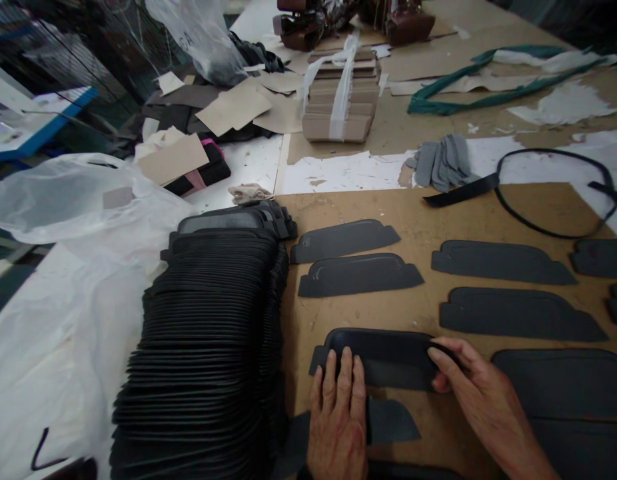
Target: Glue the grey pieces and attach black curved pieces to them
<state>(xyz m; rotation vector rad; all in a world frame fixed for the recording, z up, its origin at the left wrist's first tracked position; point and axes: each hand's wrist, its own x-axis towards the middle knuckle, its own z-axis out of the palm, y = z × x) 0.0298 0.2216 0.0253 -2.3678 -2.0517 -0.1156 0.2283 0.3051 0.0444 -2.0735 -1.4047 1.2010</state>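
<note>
A black leather-like panel (388, 360) with a raised, curved edge lies on the brown board in front of me. My left hand (339, 407) rests flat on the panel's left part, fingers stretched out. Thumb and fingers of my right hand (471, 377) pinch its right end, which bends up slightly. Below it, partly under my left hand, is another dark piece (391, 421). Two similar panels (361, 275) lie farther back. Left of my hands stands a long, tightly packed row of black panels (203, 347).
More dark panels (521, 313) lie on the right side of the brown board (338, 310). Behind are a black cord loop (556, 237), grey pieces (443, 162), a tied cardboard bundle (338, 110) and a green band (438, 103). Clear plastic bags (83, 193) cover the left.
</note>
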